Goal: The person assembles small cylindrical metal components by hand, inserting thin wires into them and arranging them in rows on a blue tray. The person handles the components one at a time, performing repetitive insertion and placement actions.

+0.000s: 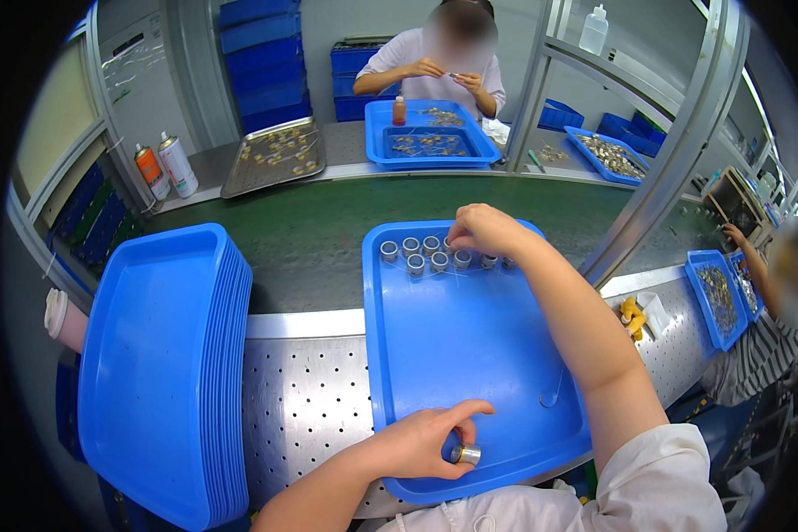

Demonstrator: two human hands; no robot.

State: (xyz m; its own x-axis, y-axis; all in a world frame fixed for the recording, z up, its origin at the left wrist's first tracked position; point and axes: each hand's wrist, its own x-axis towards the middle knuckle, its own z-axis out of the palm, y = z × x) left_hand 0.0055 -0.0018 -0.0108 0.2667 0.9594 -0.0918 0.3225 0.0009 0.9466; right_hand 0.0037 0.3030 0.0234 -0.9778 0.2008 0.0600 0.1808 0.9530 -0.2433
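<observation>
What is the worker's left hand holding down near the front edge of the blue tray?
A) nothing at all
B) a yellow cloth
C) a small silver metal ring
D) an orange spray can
C: the left hand pinches a small silver metal ring at the near edge of the blue tray, while the right hand rests at the row of similar rings at the far end.

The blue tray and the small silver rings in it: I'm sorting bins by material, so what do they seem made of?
The blue rectangular tray looks like moulded plastic: uniform colour, soft sheen, rounded rim. The small silver rings in rows at its far end, and the one held in the left hand, look like metal, probably steel: bright grey with sharp glints. The exact alloy cannot be told.
</observation>
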